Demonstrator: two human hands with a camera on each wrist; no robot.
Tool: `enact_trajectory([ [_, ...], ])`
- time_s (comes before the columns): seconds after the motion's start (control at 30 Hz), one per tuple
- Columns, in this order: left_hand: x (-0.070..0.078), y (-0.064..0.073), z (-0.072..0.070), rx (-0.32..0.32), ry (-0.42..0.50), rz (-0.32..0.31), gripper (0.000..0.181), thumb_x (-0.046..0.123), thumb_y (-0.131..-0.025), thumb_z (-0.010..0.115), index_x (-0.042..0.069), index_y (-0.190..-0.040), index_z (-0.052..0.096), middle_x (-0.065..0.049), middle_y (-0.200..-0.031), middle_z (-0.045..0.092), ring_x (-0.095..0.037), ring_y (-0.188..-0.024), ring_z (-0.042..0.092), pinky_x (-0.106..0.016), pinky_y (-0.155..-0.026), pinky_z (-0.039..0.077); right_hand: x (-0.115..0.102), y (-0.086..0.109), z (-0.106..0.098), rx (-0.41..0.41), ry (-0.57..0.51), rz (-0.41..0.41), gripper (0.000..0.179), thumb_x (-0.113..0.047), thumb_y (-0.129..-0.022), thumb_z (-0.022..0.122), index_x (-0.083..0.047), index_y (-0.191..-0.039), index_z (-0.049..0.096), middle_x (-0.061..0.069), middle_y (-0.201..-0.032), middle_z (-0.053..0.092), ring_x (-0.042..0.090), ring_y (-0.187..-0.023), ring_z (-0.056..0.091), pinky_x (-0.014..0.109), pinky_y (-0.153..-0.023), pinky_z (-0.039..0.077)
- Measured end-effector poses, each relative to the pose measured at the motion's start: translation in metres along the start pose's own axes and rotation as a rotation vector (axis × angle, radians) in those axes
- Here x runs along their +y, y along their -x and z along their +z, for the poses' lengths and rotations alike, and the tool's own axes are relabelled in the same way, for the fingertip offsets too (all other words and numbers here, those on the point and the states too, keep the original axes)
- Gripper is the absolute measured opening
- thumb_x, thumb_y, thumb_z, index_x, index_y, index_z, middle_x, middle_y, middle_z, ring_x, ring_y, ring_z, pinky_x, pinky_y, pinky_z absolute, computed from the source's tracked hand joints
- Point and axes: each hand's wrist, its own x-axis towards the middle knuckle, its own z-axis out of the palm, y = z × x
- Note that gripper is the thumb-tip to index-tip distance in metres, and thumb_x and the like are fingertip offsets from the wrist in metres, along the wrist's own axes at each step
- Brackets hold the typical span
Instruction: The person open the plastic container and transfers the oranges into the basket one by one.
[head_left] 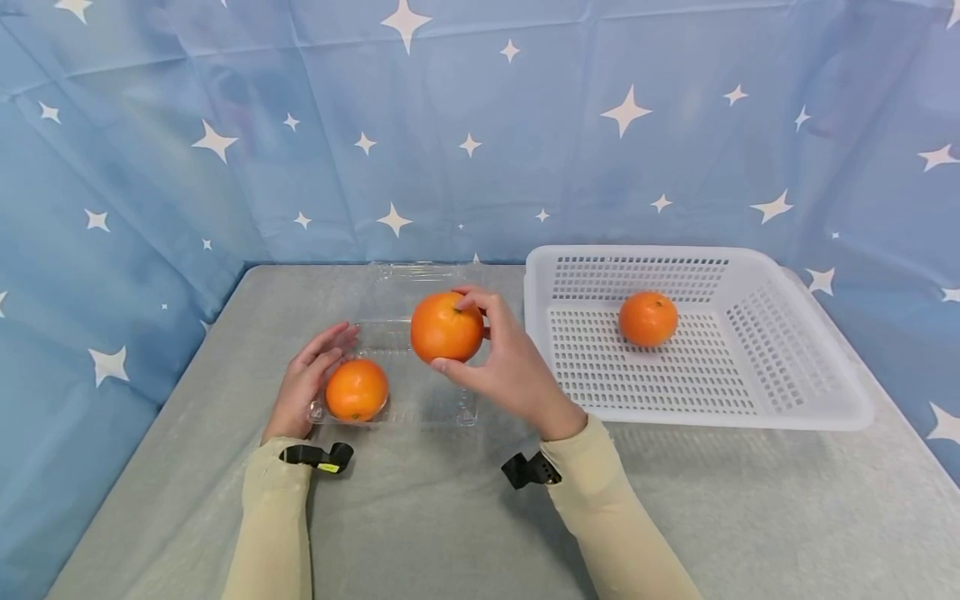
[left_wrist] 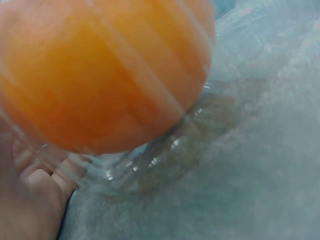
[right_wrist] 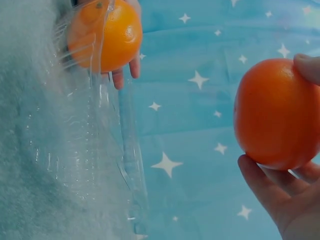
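Above the clear plastic clamshell container (head_left: 420, 400), my right hand (head_left: 517, 362) grips an orange (head_left: 444, 327) between thumb and fingers. The same orange (right_wrist: 277, 115) fills the right side of the right wrist view. A second orange (head_left: 357, 390) sits in the left part of the container, whose lid stands folded back behind it. Along the container's left wall, my left hand (head_left: 303, 383) rests with loosely bent fingers beside that orange. Close up in the left wrist view, the orange (left_wrist: 105, 75) shows through the clear wall, with the left hand (left_wrist: 35, 195) at lower left.
To the right stands a white perforated basket (head_left: 810, 408) with one orange (head_left: 648, 319) in it. A grey cloth covers the table (head_left: 420, 525). Behind and to the left hangs a blue curtain (head_left: 540, 175) with white stars.
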Motion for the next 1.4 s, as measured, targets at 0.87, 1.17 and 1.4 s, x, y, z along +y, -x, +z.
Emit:
enact_trajectory([
  [0.87,0.000,0.000,0.001,0.008,-0.002,0.000,0.042,0.010,-0.096,0.038,0.004,-0.137,0.033,-0.015,-0.138,0.036,-0.028,-0.125,0.033,-0.018,-0.090,0.040,-0.007,0.001,-0.008,0.024,0.004,0.009,0.053,-0.024,-0.076,0.070,-0.014,-0.114,0.035,-0.005,-0.137,0.035,0.011,-0.113,0.041,0.030,-0.085,0.044],
  [1.17,0.000,-0.001,0.001,0.002,0.008,0.016,0.041,0.009,-0.096,0.038,0.003,-0.137,0.033,-0.016,-0.138,0.036,-0.028,-0.125,0.033,-0.020,-0.092,0.039,-0.030,0.001,-0.017,0.033,-0.026,0.015,0.050,-0.010,-0.076,0.069,-0.005,-0.112,0.035,0.008,-0.135,0.037,0.016,-0.114,0.042,0.033,-0.085,0.045],
  [1.4,-0.001,-0.001,0.000,0.004,0.010,0.013,0.042,0.010,-0.096,0.038,0.003,-0.137,0.033,-0.016,-0.138,0.036,-0.028,-0.125,0.033,-0.020,-0.092,0.039,-0.028,0.002,-0.018,0.032,-0.037,0.008,0.050,-0.009,-0.076,0.069,-0.004,-0.112,0.034,0.008,-0.136,0.037,0.016,-0.114,0.042,0.034,-0.085,0.045],
])
